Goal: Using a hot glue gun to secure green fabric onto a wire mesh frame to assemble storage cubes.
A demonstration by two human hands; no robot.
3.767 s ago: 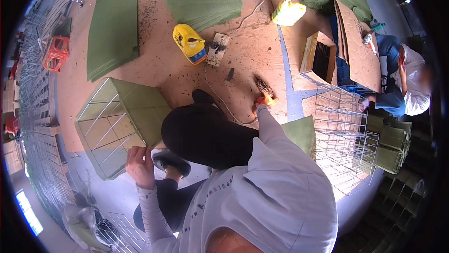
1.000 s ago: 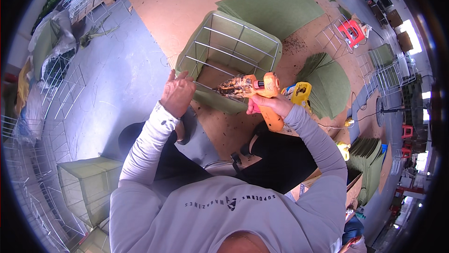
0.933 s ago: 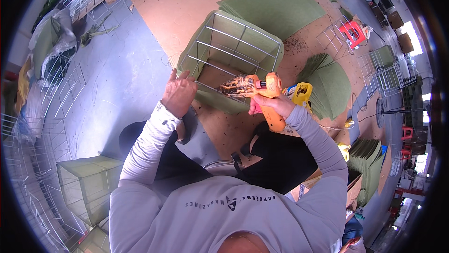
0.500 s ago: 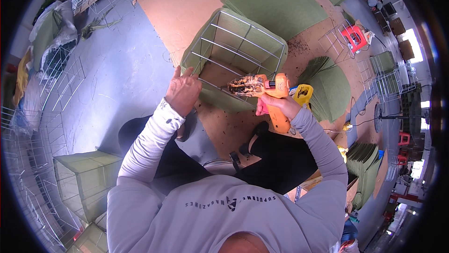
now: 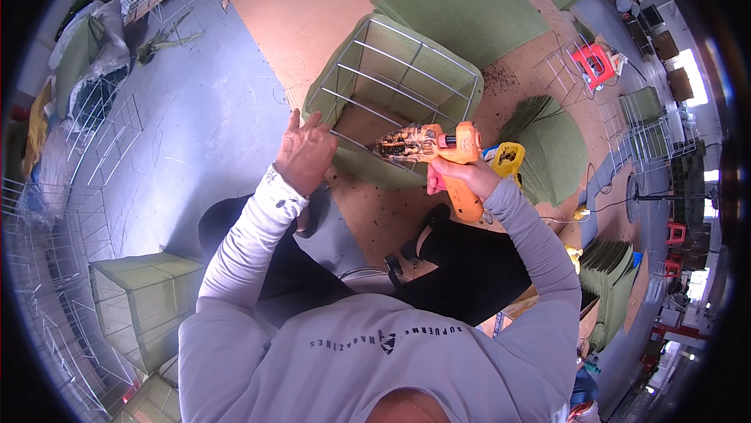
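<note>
A wire-frame basket lined with green sheet [image 5: 374, 169] rests in front of me, its wire-barred side facing up. My left hand [image 5: 305, 155] grips its near left corner; the fingertips are partly hidden there. In my right hand [image 5: 469, 176] is an orange glue gun [image 5: 468, 144], held by its handle with the fingers wrapped around it. The gun's dark, stained nozzle end points left and lies close to the basket's near wire edge. Whether the tip touches the wire I cannot tell.
Green sheets lie in a stack [image 5: 469, 20] beyond the basket and another [image 5: 555, 149] to its right. A yellow container [image 5: 508, 158] stands beside the gun. Brown board [image 5: 266, 12] covers part of the floor. A green-lined wire basket [image 5: 149, 306] sits at lower left. A red stool [image 5: 592, 64] stands far right.
The glue gun has shifted slightly left along the basket's near edge, with my right hand moving along. My left hand stays at the corner.
</note>
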